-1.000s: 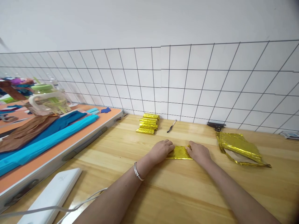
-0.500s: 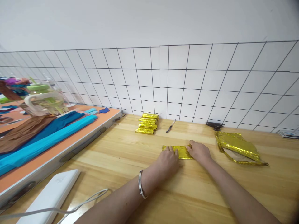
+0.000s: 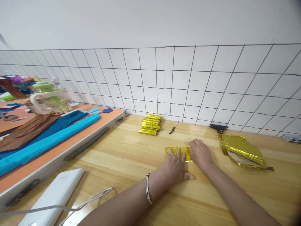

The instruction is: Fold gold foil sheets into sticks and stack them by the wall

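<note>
A small rectangle of shiny gold foil paper point(image 3: 188, 153) lies flat on the wooden table. My left hand point(image 3: 174, 166) rests over its left and middle part with the fingers spread, the thumb pointing right onto the bare wood. At the strip's right end is my right hand point(image 3: 201, 153), its fingers bent and closed together on that edge. The fingertips partly hide what they grip. Farther back, several folded gold foil strips point(image 3: 150, 125) lie in a stack-like row. A larger folded gold foil sheet point(image 3: 243, 149) sits to the right.
A pen point(image 3: 174, 127) and a black clip-like object point(image 3: 219, 127) lie near the gridded wall. On the left, an orange-topped board point(image 3: 103, 121) carries blue and brown crepe paper and a green-lidded pitcher point(image 3: 50, 99). A white power bank point(image 3: 53, 196) with a cable lies in front.
My left hand has spread its fingers and moved its thumb out to the right. My right hand stays at the foil's right end, its fingers slightly shifted. The view has moved a little.
</note>
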`<state>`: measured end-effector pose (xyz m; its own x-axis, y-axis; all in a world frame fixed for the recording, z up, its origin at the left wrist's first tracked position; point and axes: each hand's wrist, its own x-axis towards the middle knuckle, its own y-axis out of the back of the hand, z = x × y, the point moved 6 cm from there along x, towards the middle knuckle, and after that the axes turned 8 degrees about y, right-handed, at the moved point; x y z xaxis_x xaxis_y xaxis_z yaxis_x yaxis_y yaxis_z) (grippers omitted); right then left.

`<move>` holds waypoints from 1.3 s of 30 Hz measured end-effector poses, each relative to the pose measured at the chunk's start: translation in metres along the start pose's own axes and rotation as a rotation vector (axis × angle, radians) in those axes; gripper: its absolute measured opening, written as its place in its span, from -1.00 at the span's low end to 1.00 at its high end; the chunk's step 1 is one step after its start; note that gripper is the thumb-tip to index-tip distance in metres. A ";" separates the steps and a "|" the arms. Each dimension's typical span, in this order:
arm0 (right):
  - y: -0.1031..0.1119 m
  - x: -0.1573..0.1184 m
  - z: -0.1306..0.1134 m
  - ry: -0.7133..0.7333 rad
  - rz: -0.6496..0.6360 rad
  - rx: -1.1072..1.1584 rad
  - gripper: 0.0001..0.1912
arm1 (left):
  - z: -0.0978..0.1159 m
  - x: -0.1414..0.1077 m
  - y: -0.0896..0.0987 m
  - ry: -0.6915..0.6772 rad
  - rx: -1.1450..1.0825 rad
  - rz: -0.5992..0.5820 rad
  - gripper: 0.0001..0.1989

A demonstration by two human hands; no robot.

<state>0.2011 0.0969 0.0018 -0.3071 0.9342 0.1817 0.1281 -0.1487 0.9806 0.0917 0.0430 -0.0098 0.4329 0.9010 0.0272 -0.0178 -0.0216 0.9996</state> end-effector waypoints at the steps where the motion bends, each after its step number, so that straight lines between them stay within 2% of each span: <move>1: -0.001 -0.001 -0.009 0.055 0.008 0.030 -0.68 | 0.000 0.000 0.001 -0.004 0.007 0.000 -0.04; 4: -0.011 -0.005 -0.037 0.263 0.001 0.229 -0.57 | 0.003 0.000 0.001 -0.033 0.021 0.002 -0.13; 6: -0.020 -0.008 -0.047 0.339 -0.028 0.361 -0.50 | 0.004 -0.001 0.000 -0.048 0.016 0.010 -0.17; 10: -0.032 -0.012 -0.047 0.333 -0.114 0.379 -0.43 | 0.001 -0.007 -0.002 -0.046 -0.011 0.051 -0.18; 15: -0.031 -0.016 -0.050 0.372 -0.176 0.287 -0.38 | -0.007 -0.021 -0.006 -0.111 -0.073 0.077 -0.17; 20: -0.034 -0.019 -0.046 0.354 -0.178 0.150 -0.31 | -0.027 -0.030 -0.014 -0.170 -0.091 0.090 -0.16; 26: -0.038 -0.021 -0.035 0.352 -0.214 0.103 -0.26 | -0.052 -0.035 -0.019 -0.170 -0.169 0.085 -0.30; 30: -0.040 -0.019 -0.034 0.358 -0.223 0.097 -0.25 | -0.062 -0.018 -0.006 -0.130 -0.326 0.102 -0.48; 33: -0.041 -0.018 -0.035 0.366 -0.216 0.096 -0.26 | -0.062 0.006 -0.003 -0.055 -0.353 0.153 -0.44; 36: -0.045 -0.017 -0.035 0.364 -0.204 0.094 -0.30 | -0.050 0.027 -0.013 -0.059 -0.362 0.152 -0.48; 39: -0.049 -0.016 -0.033 0.345 -0.195 0.090 -0.31 | -0.043 0.035 -0.027 -0.027 -0.349 0.155 -0.48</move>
<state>0.1689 0.0787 -0.0472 -0.6301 0.7762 0.0218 0.1129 0.0639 0.9915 0.0688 0.0939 -0.0359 0.4246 0.8867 0.1832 -0.3893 -0.0039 0.9211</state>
